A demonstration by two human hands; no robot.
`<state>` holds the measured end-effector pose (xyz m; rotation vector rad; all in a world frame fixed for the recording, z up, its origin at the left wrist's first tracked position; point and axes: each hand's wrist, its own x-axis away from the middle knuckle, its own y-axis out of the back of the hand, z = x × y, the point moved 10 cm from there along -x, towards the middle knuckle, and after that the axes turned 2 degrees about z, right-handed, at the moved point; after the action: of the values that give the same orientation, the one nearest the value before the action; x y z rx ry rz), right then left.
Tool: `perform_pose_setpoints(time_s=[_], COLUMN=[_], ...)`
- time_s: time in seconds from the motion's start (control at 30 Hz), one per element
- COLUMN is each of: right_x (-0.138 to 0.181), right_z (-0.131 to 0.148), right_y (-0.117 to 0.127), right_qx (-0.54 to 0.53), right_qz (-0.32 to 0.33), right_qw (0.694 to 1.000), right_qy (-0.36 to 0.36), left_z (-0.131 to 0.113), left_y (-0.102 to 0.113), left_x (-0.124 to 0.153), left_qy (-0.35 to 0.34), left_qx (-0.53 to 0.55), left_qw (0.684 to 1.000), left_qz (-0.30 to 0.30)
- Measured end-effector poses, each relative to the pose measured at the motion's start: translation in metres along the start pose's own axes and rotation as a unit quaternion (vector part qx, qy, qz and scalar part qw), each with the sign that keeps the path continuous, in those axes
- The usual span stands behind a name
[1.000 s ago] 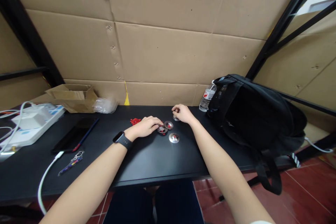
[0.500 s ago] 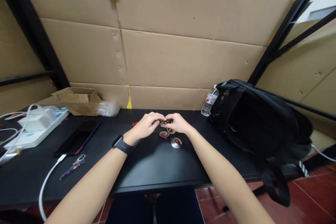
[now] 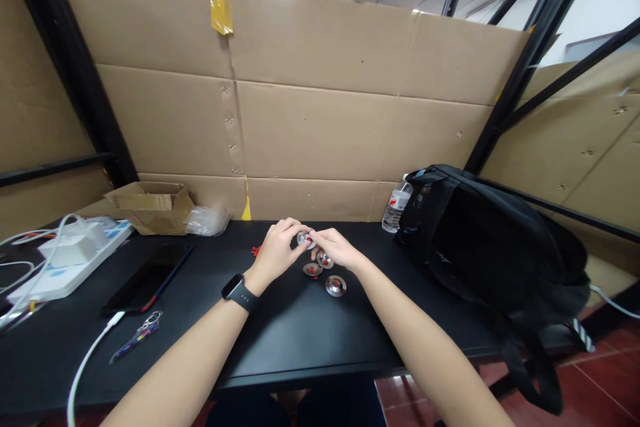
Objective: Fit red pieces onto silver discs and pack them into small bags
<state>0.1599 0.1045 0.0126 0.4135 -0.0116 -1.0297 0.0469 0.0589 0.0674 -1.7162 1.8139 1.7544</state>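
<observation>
A small finger cymbal, silvery with red at its centre, is pinched between the fingers and thumb of my left hand. My right hand is closed at the cymbal's right side, fingertips against its red middle; whether they grip the rim or the red cord is hard to see. Below the hands lie three more cymbals: one cymbal on the left, another cymbal partly under my right fingers, and a third cymbal nearest me. Some red cord shows behind my left hand.
On the left are a phone on a white cable, a keychain, a power strip, a cardboard box and clear plastic wrap. A water bottle and black backpack stand at right. Cardboard walls the back.
The cymbal between my hands has turned, so its shiny face now shows toward me. The camera view has tilted up slightly. The cymbals on the table stay where they were.
</observation>
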Motion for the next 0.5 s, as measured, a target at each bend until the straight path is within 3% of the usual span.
perform_pose_setpoints(time_s=[0.17, 0.3, 0.5], right_x=[0.004, 0.007, 0.005], right_z=[0.009, 0.018, 0.005], right_y=[-0.003, -0.002, 0.034], right_qx=[0.11, 0.284, 0.401], right_qz=[-0.009, -0.035, -0.099], right_qw=[0.994, 0.958, 0.91], right_qy=[0.019, 0.028, -0.019], left_z=[0.003, 0.005, 0.028], left_y=[-0.006, -0.007, 0.005], left_x=[0.001, 0.001, -0.002], left_qy=[0.001, 0.005, 0.033], left_qx=[-0.082, -0.094, -0.078], left_qw=[0.996, 0.995, 0.996], left_qz=[0.028, 0.039, 0.033])
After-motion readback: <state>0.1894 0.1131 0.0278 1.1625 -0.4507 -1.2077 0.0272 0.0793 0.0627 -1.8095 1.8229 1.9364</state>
